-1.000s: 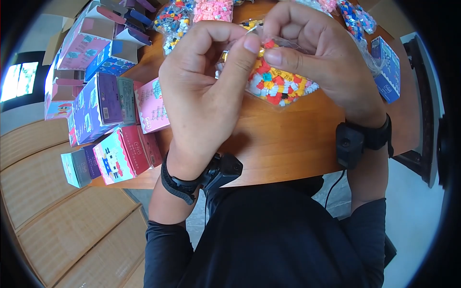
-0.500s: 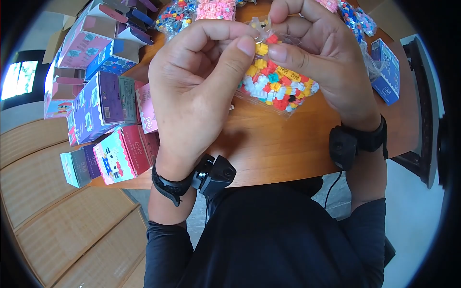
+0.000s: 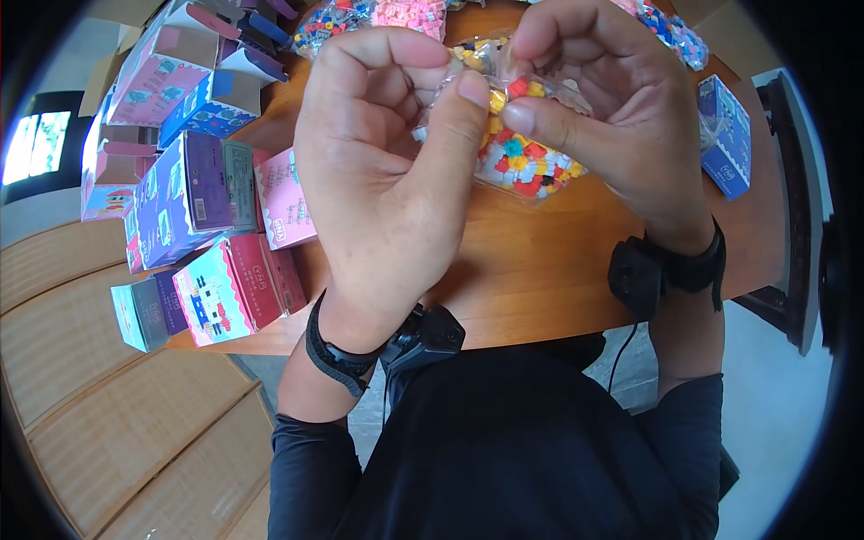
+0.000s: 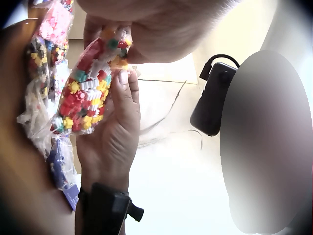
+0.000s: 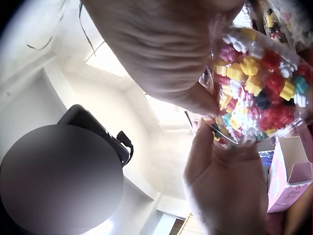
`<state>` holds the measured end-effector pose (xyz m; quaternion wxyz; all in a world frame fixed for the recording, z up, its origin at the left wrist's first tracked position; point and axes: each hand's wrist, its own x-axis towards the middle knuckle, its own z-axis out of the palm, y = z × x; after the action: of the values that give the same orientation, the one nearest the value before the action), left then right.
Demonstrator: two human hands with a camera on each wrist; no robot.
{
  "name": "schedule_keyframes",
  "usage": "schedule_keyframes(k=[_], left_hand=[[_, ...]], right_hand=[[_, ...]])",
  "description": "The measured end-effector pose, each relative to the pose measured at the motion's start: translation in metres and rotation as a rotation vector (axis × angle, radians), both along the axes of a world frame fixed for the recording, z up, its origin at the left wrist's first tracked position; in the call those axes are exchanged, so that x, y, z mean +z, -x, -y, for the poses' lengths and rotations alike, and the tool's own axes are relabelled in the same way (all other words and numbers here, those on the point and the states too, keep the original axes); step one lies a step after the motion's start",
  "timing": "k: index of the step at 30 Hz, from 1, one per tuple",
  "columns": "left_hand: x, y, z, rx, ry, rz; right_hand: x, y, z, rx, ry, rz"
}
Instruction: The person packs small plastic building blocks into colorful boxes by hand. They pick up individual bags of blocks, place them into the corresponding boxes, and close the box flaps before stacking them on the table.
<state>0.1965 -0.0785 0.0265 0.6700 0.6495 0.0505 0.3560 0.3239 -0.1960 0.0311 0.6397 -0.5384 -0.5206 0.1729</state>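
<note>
A clear plastic bag (image 3: 526, 171) of small building bricks in red, yellow, white and teal hangs between the two hands, above the wooden table. My left hand (image 3: 387, 180) pinches the upper edge of the bag between thumb and forefinger. My right hand (image 3: 630, 117) pinches the same edge just beside it, the two thumb tips close together. In the left wrist view the bricks (image 4: 85, 100) show through the film, below the fingers. The right wrist view has the bag (image 5: 259, 88) close up, with thin film bunched at the fingertips.
Purple (image 3: 165, 211), red (image 3: 261, 281) and pink boxes (image 3: 286, 202) stand at the table's left, with a blue open-topped box (image 3: 202, 112) behind. A blue box (image 3: 724, 135) is at the right. Bags of pink bricks (image 3: 409, 16) and multicoloured bricks (image 3: 331, 27) lie at the back.
The left hand shifted left, then came back right with its wrist turning slightly. The right hand moved a little, and the bag of bricks swung between them. Both hands keep their pinch.
</note>
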Motion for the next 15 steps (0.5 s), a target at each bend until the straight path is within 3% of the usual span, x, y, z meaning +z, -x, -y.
schedule_keyframes(k=[6,11,15], left_hand=[[-0.003,0.000,0.002,-0.016,0.003,0.014],[-0.004,-0.002,0.000,-0.033,0.017,0.084],[-0.007,-0.004,-0.001,-0.019,-0.008,0.121]], right_hand=[[-0.013,-0.009,-0.003,0.099,-0.054,-0.085],[0.000,0.005,0.002,0.099,0.099,-0.339],[-0.011,-0.001,0.001,0.148,0.055,-0.425]])
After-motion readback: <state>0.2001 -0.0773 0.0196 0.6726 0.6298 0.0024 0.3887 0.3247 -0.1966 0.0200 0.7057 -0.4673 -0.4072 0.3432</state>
